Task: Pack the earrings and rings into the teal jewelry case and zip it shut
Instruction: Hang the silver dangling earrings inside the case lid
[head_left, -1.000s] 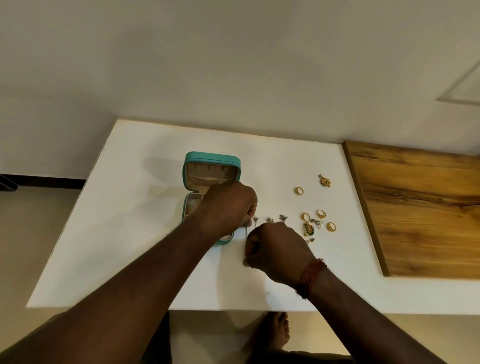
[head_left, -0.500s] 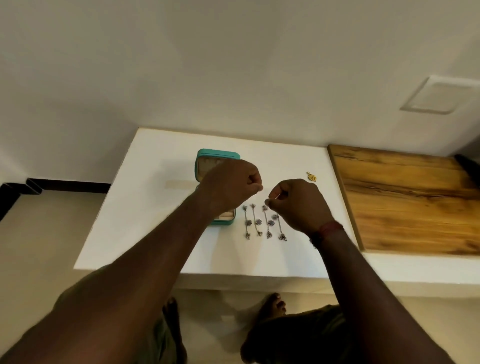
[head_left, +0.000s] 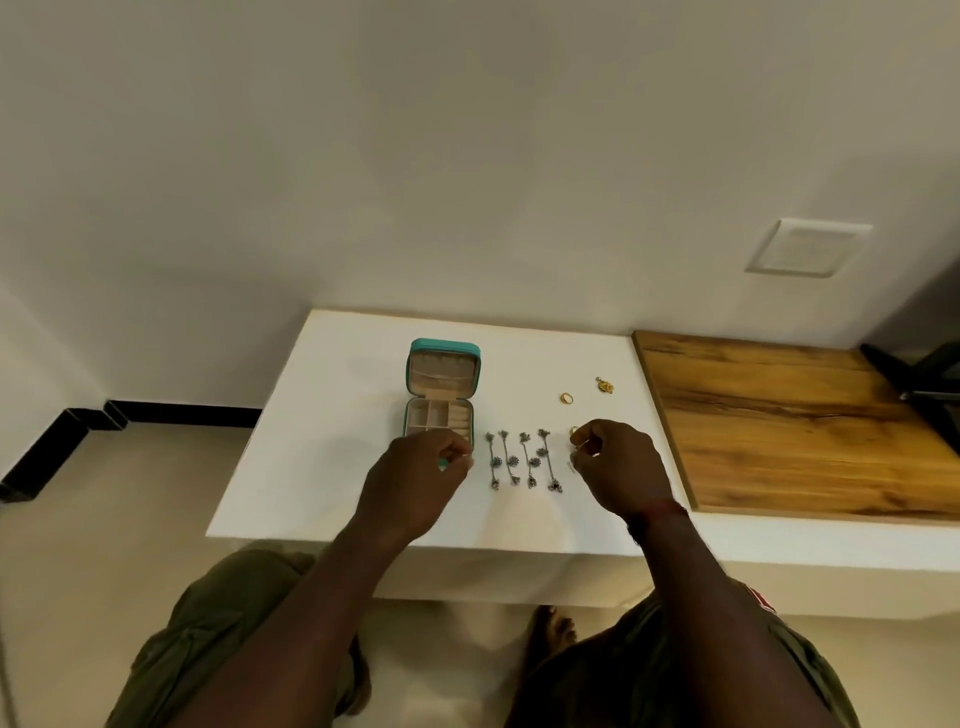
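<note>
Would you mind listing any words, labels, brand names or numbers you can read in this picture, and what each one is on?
None: no readable text shows anywhere in this view.
teal jewelry case: lid and lining show no print or logo.
wall plate: blank.
wooden board: only grain.
gold ring and silver earrings: too small to show any marking.
</note>
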